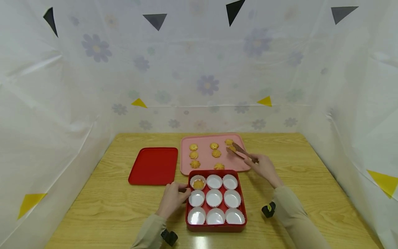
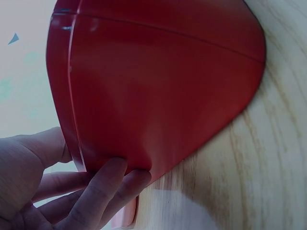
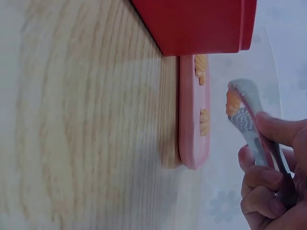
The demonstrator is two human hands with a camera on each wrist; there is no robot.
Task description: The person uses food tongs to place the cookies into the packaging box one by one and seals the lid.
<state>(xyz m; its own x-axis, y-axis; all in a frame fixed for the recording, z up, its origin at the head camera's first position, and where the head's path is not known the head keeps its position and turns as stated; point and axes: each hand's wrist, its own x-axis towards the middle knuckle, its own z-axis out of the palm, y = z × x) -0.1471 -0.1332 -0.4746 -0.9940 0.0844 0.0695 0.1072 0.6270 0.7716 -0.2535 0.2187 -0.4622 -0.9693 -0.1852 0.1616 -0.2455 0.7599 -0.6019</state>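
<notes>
Your R hand point(image 1: 263, 169) is curled round the tongs point(image 1: 240, 149), cookie point(image 3: 233, 101) btwn their tips, at R side of the tray point(image 1: 203, 145). Tongs' long axis runs fwd-L; box point(image 1: 217, 228) lies nearer you, L of that hand. Your L hand point(image 1: 174, 199) pinches its L wall.

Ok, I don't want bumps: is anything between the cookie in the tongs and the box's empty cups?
Just the near rim of the pink tray and the far wall of the red box; the cookie probably needs lifting over both.
</notes>
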